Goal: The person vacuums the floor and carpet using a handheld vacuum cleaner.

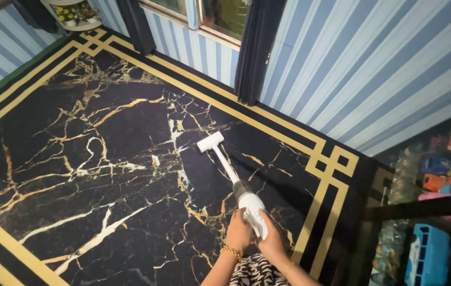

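Observation:
A white stick vacuum cleaner [246,198] reaches from my hands out over a black carpet [104,159] with gold marble veins and a gold border. Its flat head [210,141] rests on the carpet near the far border. My left hand [237,231], with a gold bracelet on the wrist, grips the vacuum's body from the left. On the right side of the body, my right hand [271,237] holds the handle end. A black-and-white patterned garment [257,271] shows below my hands.
Blue-and-white striped walls [373,69] surround the carpet, with dark curtains [252,47] by a window at the back. A dark shelf [426,212] at the right holds colourful toys under clear plastic. A small stand with flowers [74,13] is in the far corner.

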